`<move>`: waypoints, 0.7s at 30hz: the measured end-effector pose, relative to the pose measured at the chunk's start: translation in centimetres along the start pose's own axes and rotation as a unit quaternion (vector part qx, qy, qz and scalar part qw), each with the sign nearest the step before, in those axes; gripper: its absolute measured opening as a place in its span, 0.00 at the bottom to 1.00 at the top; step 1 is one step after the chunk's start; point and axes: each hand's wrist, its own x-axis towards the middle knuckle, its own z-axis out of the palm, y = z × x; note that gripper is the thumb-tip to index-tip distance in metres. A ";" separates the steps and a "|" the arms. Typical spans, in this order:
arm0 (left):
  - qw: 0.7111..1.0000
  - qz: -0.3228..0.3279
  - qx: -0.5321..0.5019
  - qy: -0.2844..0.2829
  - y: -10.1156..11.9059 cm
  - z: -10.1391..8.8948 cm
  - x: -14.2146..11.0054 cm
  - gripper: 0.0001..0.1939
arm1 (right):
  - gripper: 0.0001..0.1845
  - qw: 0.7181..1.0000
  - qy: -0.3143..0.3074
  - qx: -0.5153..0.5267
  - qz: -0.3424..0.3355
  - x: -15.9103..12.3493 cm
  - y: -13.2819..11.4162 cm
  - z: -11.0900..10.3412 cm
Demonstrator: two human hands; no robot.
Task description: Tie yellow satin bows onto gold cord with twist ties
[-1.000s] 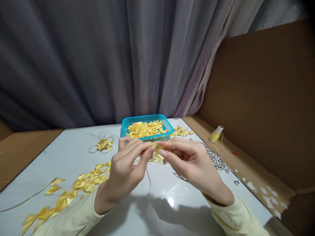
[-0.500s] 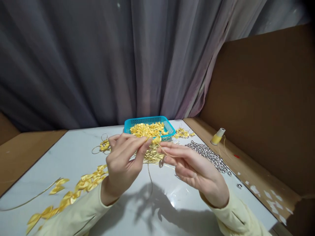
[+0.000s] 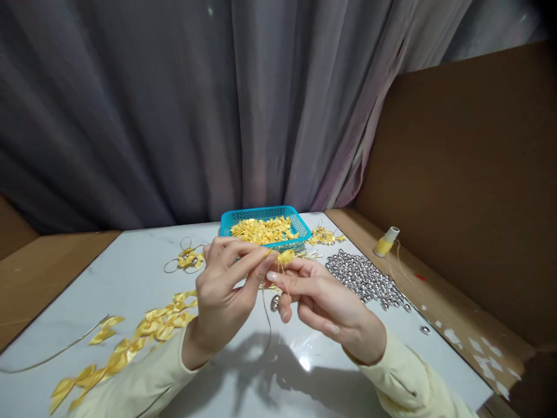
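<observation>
My left hand (image 3: 232,293) pinches a yellow satin ribbon bow (image 3: 286,256) between thumb and forefinger, above the middle of the table. Close against it, my right hand (image 3: 328,299) has its thumb and fingers pressed together on a thin thread (image 3: 282,277) that runs from the bow. A silver bell-like bead (image 3: 275,302) hangs just below the fingertips. From between the hands a gold cord (image 3: 266,310) dangles toward the tabletop. The exact grip on the thread is partly hidden by my fingers.
Behind the hands stands a blue basket (image 3: 310,233) of yellow bows. Silver beads (image 3: 368,278) lie heaped at right, near a thread spool (image 3: 386,242). Loose bows (image 3: 161,322) line the left, with a finished-looking bow cluster (image 3: 190,258) behind. Cardboard (image 3: 461,174) walls the right side.
My right hand has moved left and closer to my left hand, its thumb now over the thread. The bead has shifted left and lower. The bow has moved slightly right.
</observation>
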 end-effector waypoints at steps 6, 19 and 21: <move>1.000 -0.010 -0.026 -0.005 0.1 -0.1 0.0 0.08 | 0.10 0.998 0.036 -0.040 -0.031 0.5 0.2 -0.3; 0.999 0.019 0.011 -0.026 0.4 -0.4 0.4 0.06 | 0.03 0.999 0.014 -0.026 -0.036 0.9 0.0 -1.3; 0.999 0.022 0.012 -0.026 0.4 -0.4 0.4 0.06 | 0.03 0.998 0.022 -0.036 -0.039 1.0 -0.1 -1.3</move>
